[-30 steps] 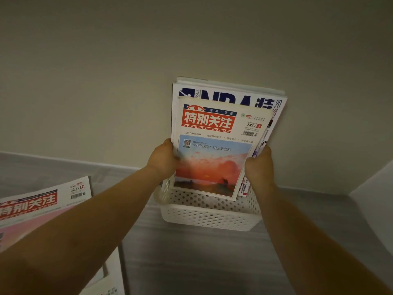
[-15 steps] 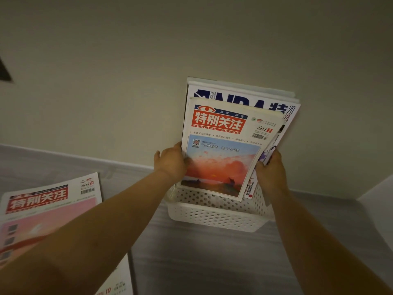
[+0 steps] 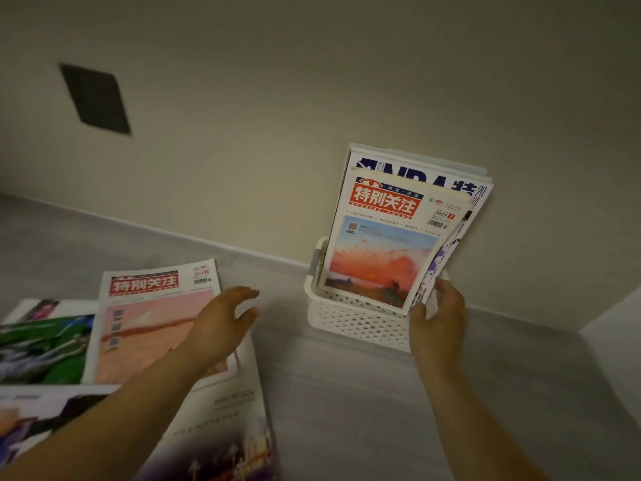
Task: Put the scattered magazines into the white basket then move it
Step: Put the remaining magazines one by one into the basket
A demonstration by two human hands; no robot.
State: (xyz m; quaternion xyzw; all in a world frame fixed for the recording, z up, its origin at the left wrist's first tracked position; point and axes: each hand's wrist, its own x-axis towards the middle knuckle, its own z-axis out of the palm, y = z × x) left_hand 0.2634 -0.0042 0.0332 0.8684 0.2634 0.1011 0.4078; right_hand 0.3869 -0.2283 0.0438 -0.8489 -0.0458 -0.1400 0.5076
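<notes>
Right of centre, the white basket (image 3: 353,322) sits on the grey surface (image 3: 347,411) by the wall (image 3: 277,98) w/ upright magazines (image 3: 381,258) standing in it: sunset cover in front, NBA issue (image 3: 416,173) behind. Right hand (image 3: 438,319) grips the stack's lower right edge at the basket's corner. Left hand (image 3: 222,328) hovers, fingers spread & relaxed, holding nothing, over a pink-cover magazine (image 3: 138,335) lying flat at lower left — green-cover magazine (image 3: 45,348) beside it, third magazine (image 3: 222,428) at the bottom edge.
</notes>
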